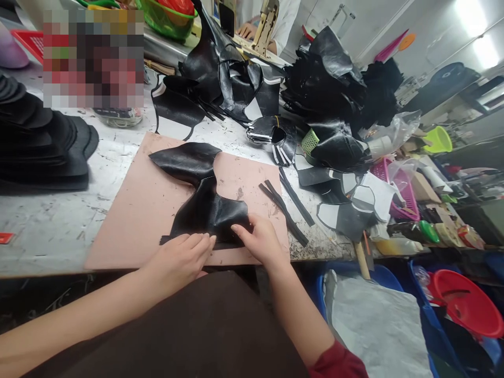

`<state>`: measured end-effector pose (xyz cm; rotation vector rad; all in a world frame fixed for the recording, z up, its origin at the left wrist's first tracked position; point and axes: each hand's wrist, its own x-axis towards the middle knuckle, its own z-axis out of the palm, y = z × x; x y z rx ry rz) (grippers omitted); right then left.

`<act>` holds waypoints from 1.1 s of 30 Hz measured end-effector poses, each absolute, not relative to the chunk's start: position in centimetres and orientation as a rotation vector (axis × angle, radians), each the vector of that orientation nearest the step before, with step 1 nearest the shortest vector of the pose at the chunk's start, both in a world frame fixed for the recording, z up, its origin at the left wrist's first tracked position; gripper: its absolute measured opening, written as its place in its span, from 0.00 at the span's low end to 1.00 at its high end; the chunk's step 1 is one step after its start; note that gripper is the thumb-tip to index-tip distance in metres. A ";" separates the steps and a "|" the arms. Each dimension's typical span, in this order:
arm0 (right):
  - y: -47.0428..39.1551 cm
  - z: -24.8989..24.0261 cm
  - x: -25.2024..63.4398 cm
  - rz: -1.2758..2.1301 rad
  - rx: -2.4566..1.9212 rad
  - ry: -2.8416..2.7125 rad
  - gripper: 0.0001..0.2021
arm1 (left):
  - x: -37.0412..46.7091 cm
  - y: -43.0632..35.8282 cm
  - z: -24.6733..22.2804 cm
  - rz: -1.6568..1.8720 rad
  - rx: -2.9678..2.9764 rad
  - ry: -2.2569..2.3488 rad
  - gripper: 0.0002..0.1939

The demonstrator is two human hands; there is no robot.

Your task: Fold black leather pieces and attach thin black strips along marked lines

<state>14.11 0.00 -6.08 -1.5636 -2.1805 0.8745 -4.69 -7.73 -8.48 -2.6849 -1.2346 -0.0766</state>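
A shiny black leather piece (202, 202), shaped like a boot upper, lies on a pinkish board (129, 210) in front of me. My left hand (187, 254) is closed at its lower edge, fingers pressed together over the leather and a narrow black strip (167, 240) along that edge. My right hand (262, 239) grips the lower right corner, its thumb on top and its other fingers partly hidden. Right of the leather piece, several loose black strips (285, 212) lie across the board's edge.
Stacked black pieces (43, 142) stand at the left. Behind the board are black leather parts (236, 84) and a banded bundle (271, 136). Cut parts (342, 205) and a wooden handle (361, 260) sit at the right. A person's hand (247, 30) shows at a machine behind.
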 end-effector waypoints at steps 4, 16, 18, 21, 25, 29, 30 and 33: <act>0.0 -6.5 14.1 0.899 -1.628 -2.151 0.07 | -4.6 -7.6 -8.7 -0.007 -2.737 -1.315 0.22; 0.1 -6.8 14.5 0.863 -1.622 -2.172 0.09 | -3.5 -6.1 -7.9 0.000 -2.736 -1.333 0.27; 0.1 -6.9 14.8 0.953 -1.554 -2.137 0.08 | -3.4 -6.1 -7.4 -0.043 -2.741 -1.338 0.26; 0.1 -6.9 15.1 1.103 -1.513 -2.006 0.08 | -3.7 -7.0 -7.2 -0.277 -2.797 -1.448 0.13; -0.4 -6.6 14.2 1.432 -1.398 -1.587 0.12 | -4.1 -8.7 -7.8 -0.980 -2.933 -2.324 0.15; -1.5 -6.0 12.0 1.637 -1.220 -1.210 0.16 | -4.0 -8.2 -7.2 -2.481 -2.087 -3.259 0.18; -1.8 -5.8 11.4 1.663 -1.199 -1.169 0.17 | -4.0 -7.8 -6.8 -2.861 -1.685 -3.214 0.19; -2.6 -5.5 10.2 1.727 -1.158 -1.130 0.17 | -3.8 -7.0 -5.8 -3.218 -0.979 -3.042 0.16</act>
